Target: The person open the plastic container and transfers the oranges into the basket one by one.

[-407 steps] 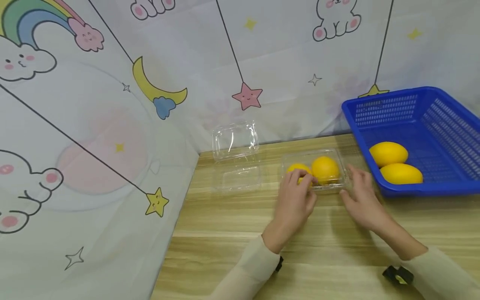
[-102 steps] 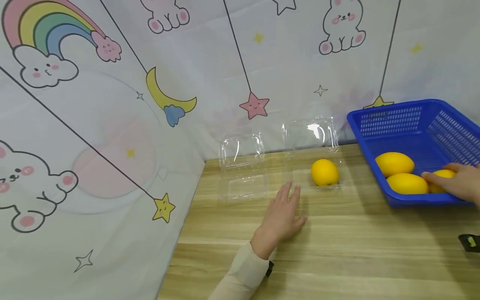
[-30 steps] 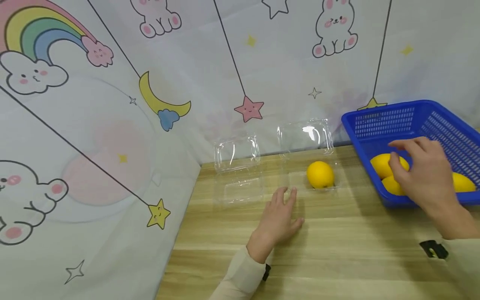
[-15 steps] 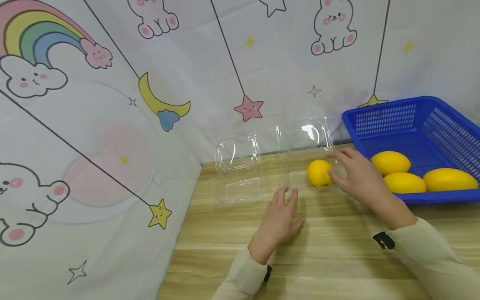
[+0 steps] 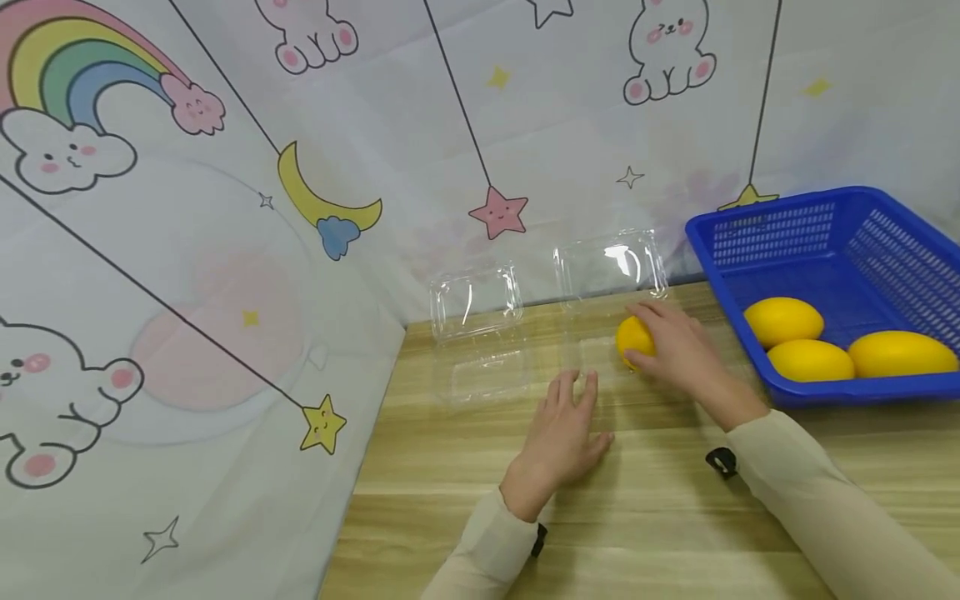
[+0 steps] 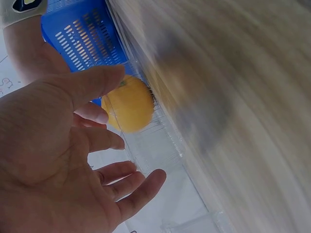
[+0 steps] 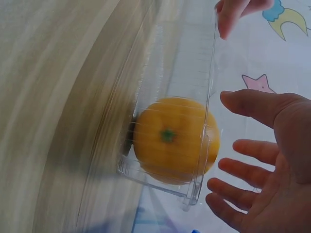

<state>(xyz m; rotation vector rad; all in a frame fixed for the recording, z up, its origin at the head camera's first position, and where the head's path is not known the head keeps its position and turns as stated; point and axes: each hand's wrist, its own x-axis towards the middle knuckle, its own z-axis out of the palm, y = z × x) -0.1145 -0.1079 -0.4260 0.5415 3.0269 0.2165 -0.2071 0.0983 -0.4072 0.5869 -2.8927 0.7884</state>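
Observation:
An orange (image 5: 632, 337) sits in the right half of a clear plastic box (image 7: 160, 187), whose lid (image 5: 607, 267) stands raised against the backdrop. My right hand (image 5: 678, 346) is over the orange's right side. In the right wrist view its fingers (image 7: 243, 170) are spread and loosely bent, with a gap between them and the fruit. My left hand (image 5: 558, 437) lies by the box's front left corner, fingers extended and holding nothing; the left wrist view shows its palm (image 6: 63, 160). Part of the orange is hidden by my right hand in the head view.
A blue basket (image 5: 847, 389) on the right holds three yellow oval fruits (image 5: 903, 354). Left of the box stands a second clear plastic box (image 5: 487, 375) with its lid up. A printed cloth backdrop (image 5: 570, 150) borders the wooden table (image 5: 645, 517) behind and at left.
Earlier, two fruits sat in the box under its lowered lid; later the lid was up and my right hand released a yellow fruit in the basket. That hand has since moved left to the orange.

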